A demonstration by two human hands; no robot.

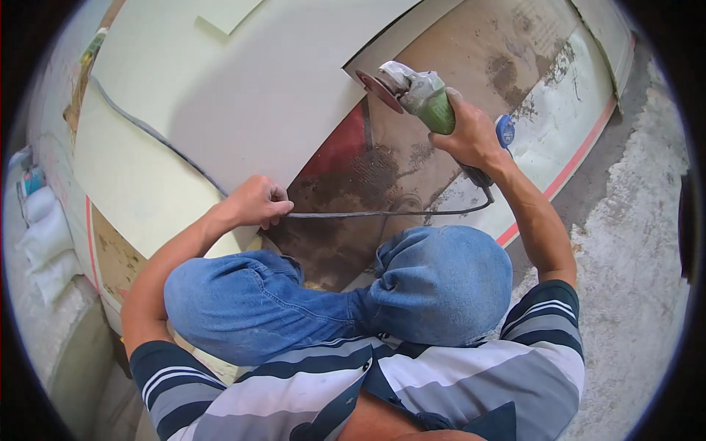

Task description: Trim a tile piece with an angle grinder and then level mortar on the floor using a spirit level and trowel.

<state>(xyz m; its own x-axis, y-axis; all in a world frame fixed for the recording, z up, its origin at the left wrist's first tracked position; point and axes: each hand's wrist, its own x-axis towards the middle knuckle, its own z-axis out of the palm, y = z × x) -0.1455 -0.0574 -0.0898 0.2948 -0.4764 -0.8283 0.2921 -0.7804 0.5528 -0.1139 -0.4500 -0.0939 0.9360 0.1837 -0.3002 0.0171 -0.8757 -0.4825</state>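
My right hand (474,132) is wrapped round an angle grinder (435,112) with a green and whitish body. Its reddish-brown disc (378,91) points to the left, near the edge of a large pale sheet (243,103). In my left hand (256,201), thumb and fingers pinch the grinder's dark grey power cord (360,214). From there the cord runs right to the grinder's rear end, and the other way up across the pale sheet. Whether the disc is spinning cannot be told.
Stained brown boards (471,66) and a dark red patch (334,151) lie beyond my knees. A round blue object (504,131) sits beside my right wrist. White bags (48,228) stand at the far left. Rough grey concrete (632,257) runs along the right.
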